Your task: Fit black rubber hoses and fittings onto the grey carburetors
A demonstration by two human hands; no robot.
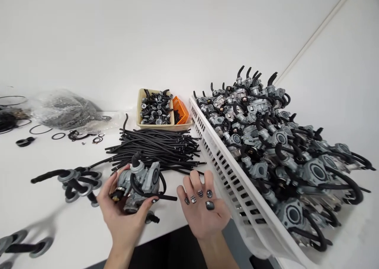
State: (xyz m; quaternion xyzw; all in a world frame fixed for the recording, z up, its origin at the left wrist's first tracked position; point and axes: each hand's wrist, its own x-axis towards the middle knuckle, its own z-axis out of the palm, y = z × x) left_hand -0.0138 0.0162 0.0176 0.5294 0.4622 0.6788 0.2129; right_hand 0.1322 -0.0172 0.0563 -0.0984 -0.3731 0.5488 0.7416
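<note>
My left hand [124, 209] is wrapped round a grey metal carburetor [139, 186] above the front of the white table. A short black hose stands up from the carburetor's top, and a longer thin one loops round its side, its end pointing right. To the right, my right hand [204, 209] is palm up with its fingers loosely curled and apart, and nothing shows in it. Just beyond the carburetor lies a heap of black rubber hoses [156, 146]. Left of my left hand, several grey caps with black hose pieces [77, 185] sit together on the table.
A white slatted crate [227, 174] piled with carburetors [260, 134] stands at the right. Behind the hoses are a cream tray [139, 107] of capped hose pieces and an orange basket [181, 109]. Rubber rings [58, 136] and a clear plastic bag [65, 109] lie at the left.
</note>
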